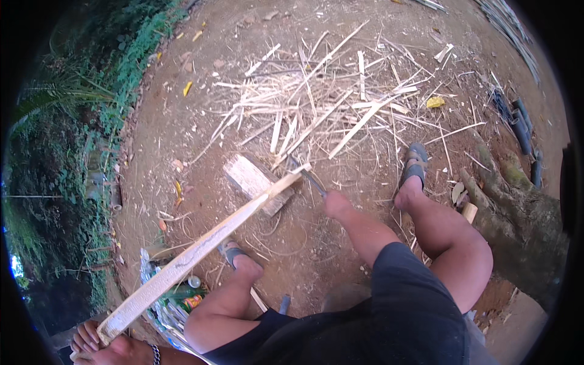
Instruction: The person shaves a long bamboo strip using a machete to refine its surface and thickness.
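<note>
A long pale slat, which looks like split bamboo, slants from the lower left up to the middle. My left hand is closed round its near end. My right hand grips a knife, and the dark blade crosses the slat's far end, where it seems to touch. The knife's handle is hidden in my fist. Under the slat's far part a weathered wooden block lies on the dirt. My feet are planted apart, either side of the work.
A heap of pale strips and shavings covers the ground ahead. To the right, a tree root stands beside dark tube-like pieces. Clear plastic bottles lie near my left leg. Green plants line the left edge.
</note>
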A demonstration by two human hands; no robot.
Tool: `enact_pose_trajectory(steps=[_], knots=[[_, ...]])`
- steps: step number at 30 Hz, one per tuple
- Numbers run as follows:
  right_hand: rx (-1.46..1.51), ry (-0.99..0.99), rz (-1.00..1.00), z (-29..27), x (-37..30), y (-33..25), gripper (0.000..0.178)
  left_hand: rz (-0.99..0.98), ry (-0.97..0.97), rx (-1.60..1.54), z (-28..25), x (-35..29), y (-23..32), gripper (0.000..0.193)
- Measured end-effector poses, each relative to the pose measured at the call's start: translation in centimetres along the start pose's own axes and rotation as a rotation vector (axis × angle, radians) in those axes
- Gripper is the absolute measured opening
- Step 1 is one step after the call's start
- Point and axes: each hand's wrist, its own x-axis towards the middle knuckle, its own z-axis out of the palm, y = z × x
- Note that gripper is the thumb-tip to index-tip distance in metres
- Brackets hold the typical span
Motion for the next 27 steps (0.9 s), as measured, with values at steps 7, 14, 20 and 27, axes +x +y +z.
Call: enact_pose_trajectory(steps=[7, 14, 20, 27], knots=[[-0.001, 0.025, -0.118, -2.2, -3.4, -2.3, 0.032, -0.079, -0.021, -0.005, -1.3, 0.9, -0.3, 0.031], [0.036, -0.023, -0.019, 0.8, 1.2, 1.7, 0.029, -0.039, 0.014, 0.041, -2.7, 0.6, -0.2, 0.034], [0.327, -0.061, -0.210, -1.0, -11.3, -10.5, 0.028, 0.008, 0.118, 0.118, -1.1, -0.9, -0.3, 0.035], [0.080, -0.069, -0.631, -4.5, -18.5, -16.2, 0.031, -0.049, 0.043, -0.058, -1.4, -2.4, 1.5, 0.041]])
